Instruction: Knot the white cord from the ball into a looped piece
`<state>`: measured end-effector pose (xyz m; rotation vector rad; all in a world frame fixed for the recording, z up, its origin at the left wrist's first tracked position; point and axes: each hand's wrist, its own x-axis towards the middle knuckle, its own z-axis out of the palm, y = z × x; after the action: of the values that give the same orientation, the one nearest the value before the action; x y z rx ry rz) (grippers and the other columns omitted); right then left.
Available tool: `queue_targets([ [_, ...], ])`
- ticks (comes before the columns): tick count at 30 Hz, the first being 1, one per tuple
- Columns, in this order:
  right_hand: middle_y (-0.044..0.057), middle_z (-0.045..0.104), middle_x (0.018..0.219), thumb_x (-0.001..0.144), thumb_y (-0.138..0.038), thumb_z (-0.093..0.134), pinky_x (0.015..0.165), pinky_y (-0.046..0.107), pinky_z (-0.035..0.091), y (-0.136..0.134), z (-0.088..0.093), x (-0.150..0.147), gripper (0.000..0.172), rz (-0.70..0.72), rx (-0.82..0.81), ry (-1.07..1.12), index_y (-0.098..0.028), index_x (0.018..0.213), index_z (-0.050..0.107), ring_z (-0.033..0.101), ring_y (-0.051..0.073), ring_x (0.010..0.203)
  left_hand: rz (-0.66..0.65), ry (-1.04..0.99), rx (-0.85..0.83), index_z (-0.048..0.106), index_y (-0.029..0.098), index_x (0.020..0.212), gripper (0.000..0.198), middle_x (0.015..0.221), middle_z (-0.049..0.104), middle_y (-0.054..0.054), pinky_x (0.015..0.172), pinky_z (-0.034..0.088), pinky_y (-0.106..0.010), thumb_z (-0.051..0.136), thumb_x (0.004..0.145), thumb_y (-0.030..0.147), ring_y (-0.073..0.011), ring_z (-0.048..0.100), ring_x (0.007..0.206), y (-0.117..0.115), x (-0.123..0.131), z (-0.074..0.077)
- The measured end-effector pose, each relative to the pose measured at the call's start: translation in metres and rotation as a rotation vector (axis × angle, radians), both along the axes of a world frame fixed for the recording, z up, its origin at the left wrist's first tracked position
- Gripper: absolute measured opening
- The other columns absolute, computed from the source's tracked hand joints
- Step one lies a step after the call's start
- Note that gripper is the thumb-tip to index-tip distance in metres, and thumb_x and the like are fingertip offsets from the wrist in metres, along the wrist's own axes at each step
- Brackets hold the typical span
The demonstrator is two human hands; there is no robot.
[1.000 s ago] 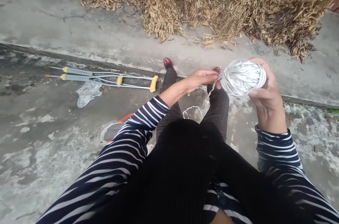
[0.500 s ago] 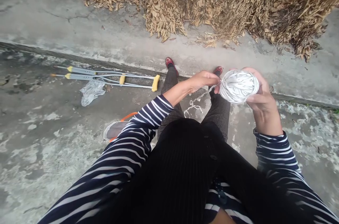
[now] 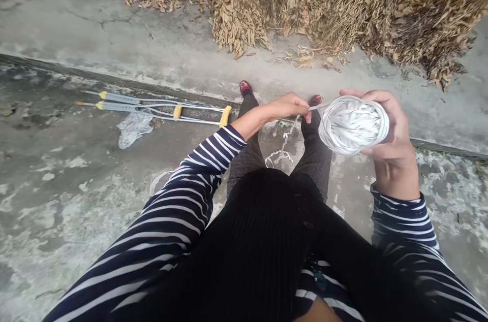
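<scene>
Grey concrete [image 3: 57,22] runs beneath the white yarn ball [image 3: 353,125] and crutches [image 3: 118,106].

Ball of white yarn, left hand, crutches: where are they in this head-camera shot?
White yarn ball [image 3: 354,126]: head view, on its wound middle.
Left hand [image 3: 286,107]: head view, on the back of the hand.
Crutches [image 3: 225,116]: head view, on one yellow end piece.

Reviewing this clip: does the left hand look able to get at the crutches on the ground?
Probably yes: the left hand is close to the yellow grip of the crutches, with nothing visibly between, though its fingers are pinching the white strand.
</scene>
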<state>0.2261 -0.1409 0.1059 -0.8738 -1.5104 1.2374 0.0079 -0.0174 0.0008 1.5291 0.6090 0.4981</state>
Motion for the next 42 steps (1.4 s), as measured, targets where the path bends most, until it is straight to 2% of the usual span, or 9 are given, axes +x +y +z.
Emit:
queue_targets([
  [6, 0.009, 0.062, 0.142, 0.048, -0.031, 0.093, 0.117, 0.050, 0.043, 0.003, 0.004, 0.005, 0.070, -0.145, 0.084, 0.036, -0.030, 0.112, 0.065, 0.054, 0.036, 0.134, -0.153, -0.130, -0.102, 0.071, 0.013, 0.072, 0.023, 0.085, 0.078, -0.010, 0.095, 0.050, -0.032, 0.062, 0.086, 0.028, -0.0179, 0.072, 0.089, -0.012, -0.015, 0.001],
  [13, 0.009, 0.069, 0.124, 0.043, -0.039, 0.090, 0.113, 0.052, 0.048, -0.001, -0.017, 0.018, 0.072, -0.252, 0.008, 0.071, -0.032, 0.110, 0.066, 0.051, 0.041, 0.139, -0.185, -0.235, -0.338, 0.065, 0.014, 0.067, 0.028, 0.076, 0.075, -0.013, 0.094, 0.049, -0.039, 0.067, 0.083, 0.037, -0.0286, 0.073, 0.098, -0.030, -0.033, -0.018],
  [18, 0.009, 0.067, 0.127, 0.047, -0.037, 0.079, 0.112, 0.059, 0.046, 0.001, -0.018, 0.006, 0.070, -0.294, -0.027, 0.189, -0.033, 0.115, 0.065, 0.052, 0.043, 0.138, -0.270, -0.202, -0.355, 0.067, 0.014, 0.066, 0.031, 0.079, 0.075, -0.013, 0.092, 0.051, -0.037, 0.060, 0.087, 0.037, -0.0264, 0.073, 0.095, -0.033, -0.025, -0.035],
  [20, 0.009, 0.066, 0.130, 0.047, -0.037, 0.077, 0.113, 0.062, 0.044, 0.005, -0.015, 0.002, 0.074, -0.302, -0.032, 0.211, -0.034, 0.119, 0.064, 0.050, 0.044, 0.139, -0.177, -0.120, -0.244, 0.071, 0.013, 0.070, 0.025, 0.084, 0.077, -0.012, 0.091, 0.051, -0.033, 0.060, 0.085, 0.030, -0.0219, 0.072, 0.092, -0.032, -0.017, -0.035],
  [22, 0.008, 0.066, 0.131, 0.045, -0.039, 0.080, 0.114, 0.064, 0.043, 0.010, -0.015, 0.002, 0.074, -0.294, -0.040, 0.201, -0.035, 0.118, 0.065, 0.050, 0.045, 0.138, 0.051, -0.067, -0.099, 0.075, 0.013, 0.081, 0.017, 0.091, 0.077, -0.009, 0.091, 0.051, -0.030, 0.061, 0.084, 0.022, -0.0176, 0.070, 0.092, -0.032, -0.010, -0.027],
  [26, 0.005, 0.068, 0.131, 0.043, -0.037, 0.085, 0.116, 0.061, 0.043, 0.018, -0.022, 0.005, 0.073, -0.265, -0.064, 0.171, -0.038, 0.114, 0.067, 0.055, 0.043, 0.134, 0.389, -0.213, 0.040, 0.073, 0.015, 0.113, 0.028, 0.112, 0.075, -0.009, 0.087, 0.055, -0.028, 0.062, 0.087, 0.017, -0.0178, 0.069, 0.104, -0.039, -0.002, 0.005],
  [30, 0.003, 0.067, 0.134, 0.048, -0.038, 0.086, 0.116, 0.060, 0.044, 0.024, -0.037, 0.003, 0.071, -0.232, -0.092, 0.146, -0.037, 0.117, 0.065, 0.057, 0.039, 0.133, 0.377, -0.336, 0.025, 0.069, 0.019, 0.126, 0.039, 0.119, 0.073, -0.010, 0.087, 0.058, -0.030, 0.068, 0.086, 0.015, -0.0206, 0.069, 0.111, -0.054, 0.009, 0.025],
  [36, 0.006, 0.067, 0.132, 0.056, -0.051, 0.086, 0.112, 0.059, 0.048, 0.027, -0.046, -0.002, 0.074, -0.154, -0.052, 0.065, -0.033, 0.123, 0.061, 0.058, 0.037, 0.133, 0.415, -0.360, 0.018, 0.074, 0.014, 0.116, 0.034, 0.113, 0.078, -0.010, 0.103, 0.052, -0.036, 0.073, 0.082, 0.011, -0.0196, 0.072, 0.109, -0.054, 0.033, 0.013],
  [42, 0.007, 0.066, 0.131, 0.053, -0.053, 0.088, 0.114, 0.057, 0.049, 0.032, -0.044, 0.000, 0.077, -0.157, -0.007, 0.015, -0.031, 0.122, 0.060, 0.054, 0.038, 0.138, 0.366, -0.298, -0.071, 0.077, 0.012, 0.099, 0.017, 0.086, 0.078, -0.005, 0.082, 0.054, -0.028, 0.074, 0.083, 0.019, -0.0163, 0.073, 0.084, -0.049, 0.030, 0.014],
])
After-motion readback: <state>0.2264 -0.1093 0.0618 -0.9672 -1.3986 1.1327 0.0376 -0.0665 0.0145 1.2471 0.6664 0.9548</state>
